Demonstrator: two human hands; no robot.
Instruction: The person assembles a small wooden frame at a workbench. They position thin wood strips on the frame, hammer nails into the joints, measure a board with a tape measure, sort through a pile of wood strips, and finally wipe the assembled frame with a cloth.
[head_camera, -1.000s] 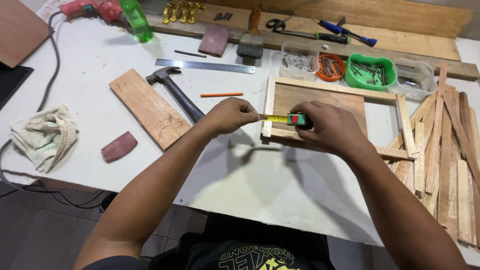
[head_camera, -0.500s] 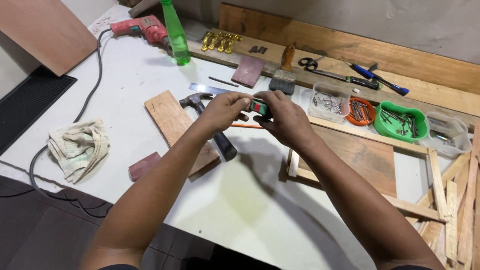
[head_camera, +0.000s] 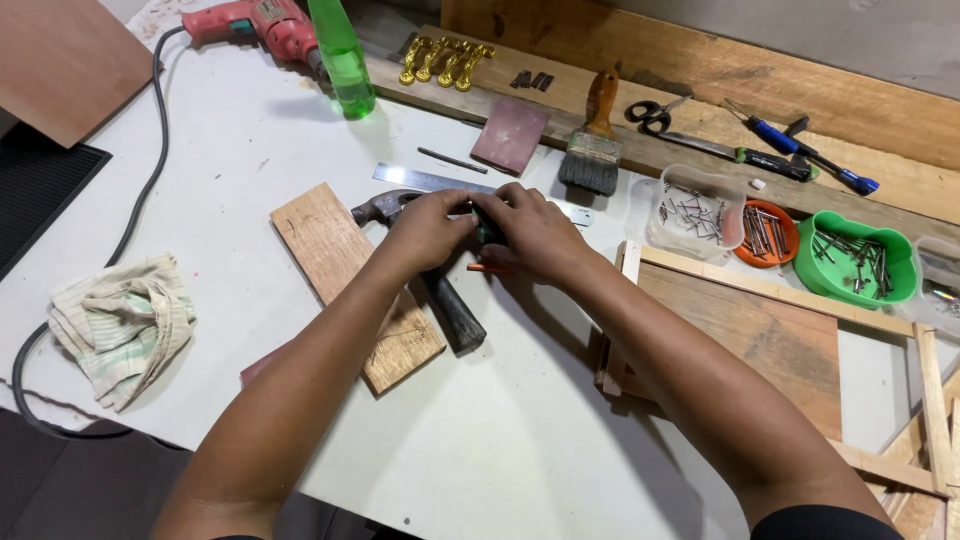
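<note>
My left hand (head_camera: 425, 228) and my right hand (head_camera: 535, 235) meet over the white table (head_camera: 500, 440), both closed around a small dark-green tape measure (head_camera: 487, 228) that is mostly hidden between the fingers. No tape blade shows. Under the hands lies a claw hammer (head_camera: 455, 305), its head by the left knuckles and its black handle pointing toward me. An orange pencil (head_camera: 485, 268) peeks out below my right hand. A reddish wood board (head_camera: 330, 250) lies left of the hammer. To the right sits a wooden frame with a panel (head_camera: 740, 320).
A steel ruler (head_camera: 420, 180) lies just beyond the hands. Further back are a maroon sanding block (head_camera: 510, 135), paintbrush (head_camera: 595, 150), green spray bottle (head_camera: 342, 55), red drill (head_camera: 250, 20) and scissors (head_camera: 650, 110). Nail tubs: clear (head_camera: 697, 210), orange (head_camera: 765, 235), green (head_camera: 855, 262). Rag (head_camera: 120, 325) at left.
Both hands left the wooden frame, where the yellow tape was stretched along its edge, and moved left over the hammer. The tape blade is no longer out.
</note>
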